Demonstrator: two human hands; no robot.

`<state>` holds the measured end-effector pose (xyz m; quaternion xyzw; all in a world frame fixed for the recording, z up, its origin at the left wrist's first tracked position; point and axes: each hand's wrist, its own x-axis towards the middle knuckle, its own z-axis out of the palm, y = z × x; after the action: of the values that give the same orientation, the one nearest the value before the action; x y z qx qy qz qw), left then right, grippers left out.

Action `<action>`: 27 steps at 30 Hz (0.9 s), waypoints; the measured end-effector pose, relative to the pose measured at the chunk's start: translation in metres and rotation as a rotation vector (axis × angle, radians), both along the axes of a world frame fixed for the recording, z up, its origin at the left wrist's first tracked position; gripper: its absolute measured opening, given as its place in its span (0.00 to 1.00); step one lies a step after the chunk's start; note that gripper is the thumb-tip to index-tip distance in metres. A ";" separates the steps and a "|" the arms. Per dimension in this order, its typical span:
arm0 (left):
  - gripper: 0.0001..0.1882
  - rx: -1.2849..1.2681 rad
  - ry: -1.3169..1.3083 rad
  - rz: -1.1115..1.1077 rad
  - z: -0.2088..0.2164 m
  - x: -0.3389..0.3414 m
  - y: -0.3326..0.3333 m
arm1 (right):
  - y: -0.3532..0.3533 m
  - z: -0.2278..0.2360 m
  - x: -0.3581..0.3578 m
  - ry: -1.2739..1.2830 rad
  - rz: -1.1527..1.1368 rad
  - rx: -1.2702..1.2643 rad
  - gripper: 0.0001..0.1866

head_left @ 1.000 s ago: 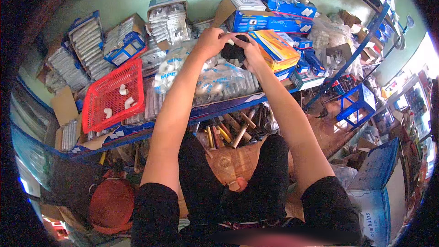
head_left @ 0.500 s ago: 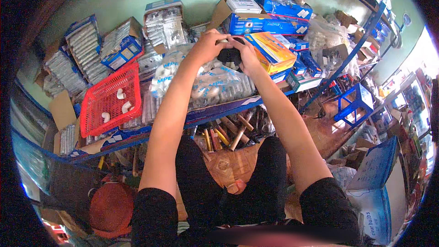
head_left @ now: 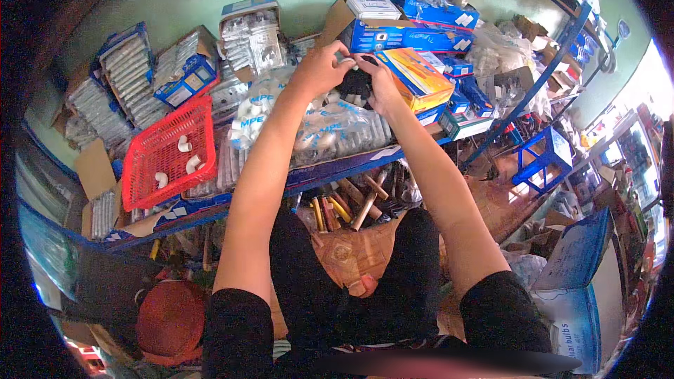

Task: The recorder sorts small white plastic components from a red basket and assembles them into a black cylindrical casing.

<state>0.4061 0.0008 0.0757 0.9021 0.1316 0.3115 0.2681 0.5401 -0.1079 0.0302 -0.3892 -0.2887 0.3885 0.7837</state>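
Over the shelf's middle, my left hand (head_left: 323, 71) has its fingers bent into a pinch. Something small and pale shows at its fingertips, too small to name. Close beside it, my right hand (head_left: 380, 84) curls its fingers at the upper edge of a black, soft-looking object (head_left: 357, 85), whose kind I cannot make out. Clear plastic bags (head_left: 324, 130) of white pipe fittings lie under both hands. Just right of my right hand is a yellow-orange box (head_left: 418, 83).
A red plastic basket (head_left: 170, 154) with white elbow fittings sits left on the shelf. Cartons of wrapped packs (head_left: 128, 74) line the wall. Blue boxes (head_left: 439, 36) are stacked at the back right. Wooden tool handles (head_left: 337, 212) lie below; a blue stool (head_left: 544, 158) stands right.
My left fingertips have drawn slightly apart from my right hand's, and the left fingers are bent higher. More of the black object shows between the hands. The right hand has barely moved.
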 end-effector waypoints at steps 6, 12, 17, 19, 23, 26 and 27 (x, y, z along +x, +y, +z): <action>0.17 -0.062 0.016 -0.071 0.000 -0.003 0.001 | 0.002 -0.005 0.001 0.036 0.020 0.027 0.10; 0.17 -0.008 -0.026 -0.171 -0.018 0.000 0.021 | 0.005 -0.003 -0.002 0.027 -0.018 -0.030 0.11; 0.18 -0.076 0.047 -0.126 -0.004 -0.002 0.014 | 0.004 -0.004 -0.002 -0.016 -0.028 -0.028 0.11; 0.21 -0.092 0.111 -0.008 0.001 -0.008 0.009 | 0.001 -0.002 -0.005 -0.060 0.003 -0.075 0.11; 0.24 0.005 0.084 0.043 0.002 -0.003 0.013 | 0.002 -0.002 -0.003 -0.102 0.014 -0.060 0.12; 0.22 -0.025 0.122 0.090 0.003 -0.003 0.011 | 0.002 -0.003 -0.005 -0.120 0.024 -0.048 0.12; 0.22 -0.041 0.130 0.100 0.004 -0.003 0.010 | 0.001 -0.004 -0.006 -0.120 0.017 -0.046 0.12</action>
<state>0.4030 0.0111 0.0794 0.9071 0.1999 0.2625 0.2613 0.5340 -0.1066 0.0264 -0.4274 -0.3294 0.3775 0.7525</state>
